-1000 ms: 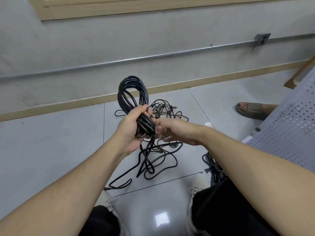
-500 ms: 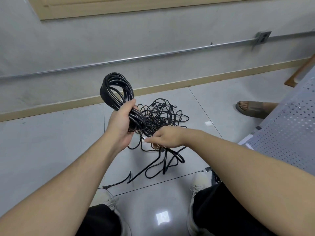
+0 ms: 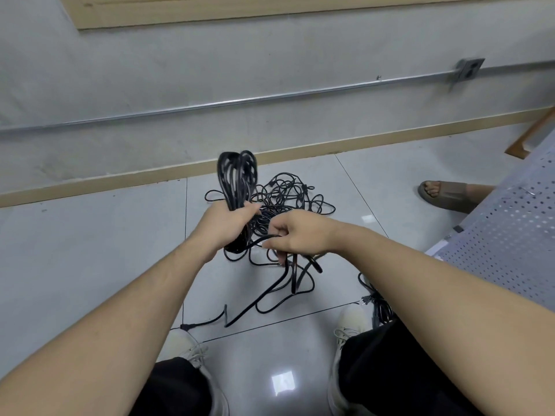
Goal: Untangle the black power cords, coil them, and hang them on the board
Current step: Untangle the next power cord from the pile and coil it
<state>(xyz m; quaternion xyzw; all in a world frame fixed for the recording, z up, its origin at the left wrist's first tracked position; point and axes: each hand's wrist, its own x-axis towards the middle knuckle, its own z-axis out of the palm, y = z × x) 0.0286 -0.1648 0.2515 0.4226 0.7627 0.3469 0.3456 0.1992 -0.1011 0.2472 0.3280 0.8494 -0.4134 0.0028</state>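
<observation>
Grey floor tiles [image 3: 90, 250] carry a tangled pile of black power cords [image 3: 288, 193] near the far edge by the wall. Above it, the left hand [image 3: 226, 223] grips the coil [image 3: 237, 178] upright. The right hand [image 3: 297, 234] pinches the loose strand [image 3: 258, 241]. Coiling is in progress; next, probably, another loop must go around the coil.

Black cords [image 3: 237, 178]: rubbery plastic jacket, smooth, slight sheen on coiled loops. Floor tiles [image 3: 90, 259]: glossy, smooth, pale grey, reflecting a light patch. Wall [image 3: 210, 67]: matt, rough, plaster or cement look, scuffed. Conduit pipe [image 3: 240, 101]: bare metal, dull shine. Outlet box [image 3: 468, 69]: metal, grey. Skirting [image 3: 90, 187]: tan, matt, wood-like. Board [image 3: 510, 235]: perforated sheet, pale grey, matt painted finish. Sandal [image 3: 444, 195]: brown, matt, rubbery. Shoes [image 3: 348, 322]: whitish cloth with laces.
</observation>
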